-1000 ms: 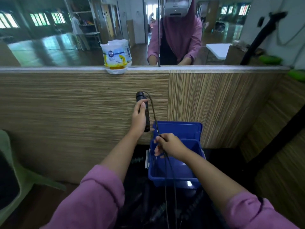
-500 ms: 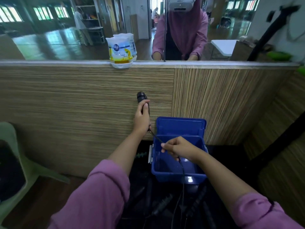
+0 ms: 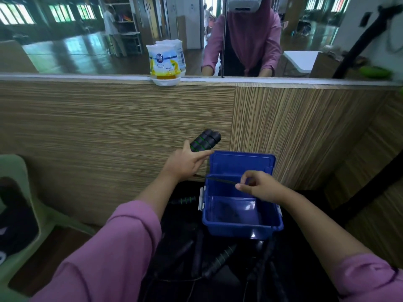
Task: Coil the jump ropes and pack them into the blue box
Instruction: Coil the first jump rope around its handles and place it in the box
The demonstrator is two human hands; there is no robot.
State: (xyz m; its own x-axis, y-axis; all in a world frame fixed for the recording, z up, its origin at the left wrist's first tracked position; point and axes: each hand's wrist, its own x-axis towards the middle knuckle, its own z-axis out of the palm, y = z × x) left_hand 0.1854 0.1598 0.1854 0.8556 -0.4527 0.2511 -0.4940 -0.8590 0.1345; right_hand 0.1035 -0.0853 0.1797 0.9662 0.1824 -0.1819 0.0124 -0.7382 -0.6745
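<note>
Jump rope handles (image 3: 206,140): two black foam grips with green rings, held side by side, tips pointing up and to the right against the wood-grain wall panel (image 3: 113,131). Left hand (image 3: 185,163) grips their lower ends; thumb lies on the near side, the index finger stretches out beneath them toward the box lid.

Cord (image 3: 220,180): thin, dark, runs roughly level from below the left hand across the back opening of the blue box (image 3: 242,216) to the right hand (image 3: 258,187). Right hand pinches the cord between thumb and fingertips, remaining fingers curled loosely; it hangs over the box interior.

Blue box: open, hinged lid (image 3: 242,163) standing upright against the panel, white latch (image 3: 201,198) on its left side. Interior shows a dark smudge at the bottom; cannot tell what it is.

Around the box: dark surface below carrying further black handles and cords, one foam handle (image 3: 219,259) in front of the box, one with green rings (image 3: 184,200) just left of the latch.

Further out: both forearms in pink sleeves (image 3: 113,258). Pale green plastic chair (image 3: 19,192) at far left. A mirror (image 3: 76,40) above the panel; on its ledge stands a white and yellow air freshener tub (image 3: 164,63).
</note>
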